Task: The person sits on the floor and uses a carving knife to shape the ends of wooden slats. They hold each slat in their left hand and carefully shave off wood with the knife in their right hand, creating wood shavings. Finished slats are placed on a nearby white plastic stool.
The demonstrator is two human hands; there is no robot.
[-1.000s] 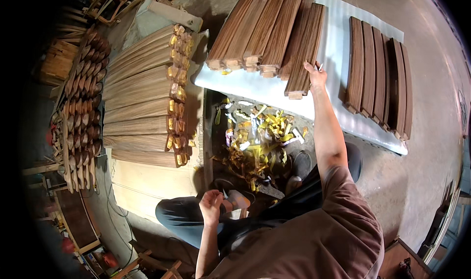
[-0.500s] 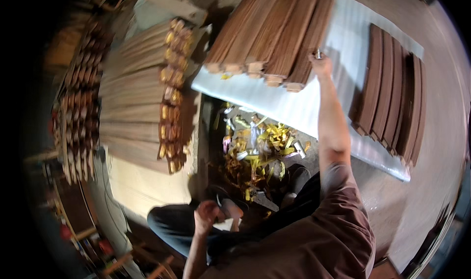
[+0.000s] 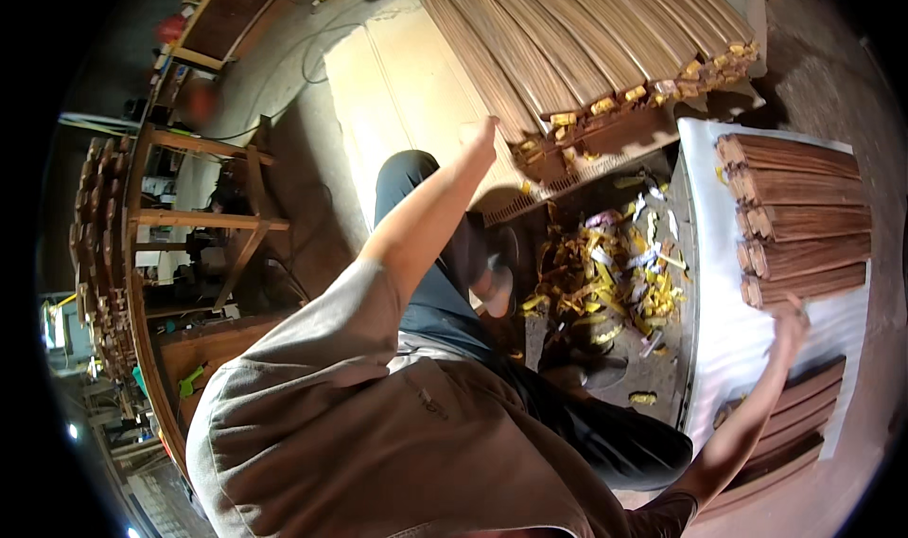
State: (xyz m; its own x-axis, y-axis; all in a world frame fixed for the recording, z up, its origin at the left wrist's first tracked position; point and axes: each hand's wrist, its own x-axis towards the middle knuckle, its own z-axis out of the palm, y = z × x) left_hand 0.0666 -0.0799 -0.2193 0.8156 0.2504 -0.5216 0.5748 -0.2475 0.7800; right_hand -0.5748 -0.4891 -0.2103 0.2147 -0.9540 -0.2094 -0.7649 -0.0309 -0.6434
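Observation:
My left hand [image 3: 480,137] reaches over my knee to the near edge of the outermost wooden slat [image 3: 478,70] in a broad row. Its fingers look closed at that slat's edge, though they are partly hidden. On the right, my right hand [image 3: 793,322] is low over a white foam sheet [image 3: 711,349], beside the nearest of several dark brown wooden pieces [image 3: 804,224]. Motion smears its fingers, and I cannot make out anything in it. The row's slat ends carry yellow wrappings [image 3: 602,106].
Torn yellow and white scraps [image 3: 605,273] litter the floor between the two rows. A pale cardboard sheet [image 3: 374,93] lies under the slats. More brown pieces [image 3: 799,415] rest near my right forearm. A wooden frame [image 3: 203,218] stands at the left.
The view has turned left. My left hand has gone from my lap to the slat row. My right hand remains by the brown pieces; the small shiny metal thing in it earlier is no longer visible.

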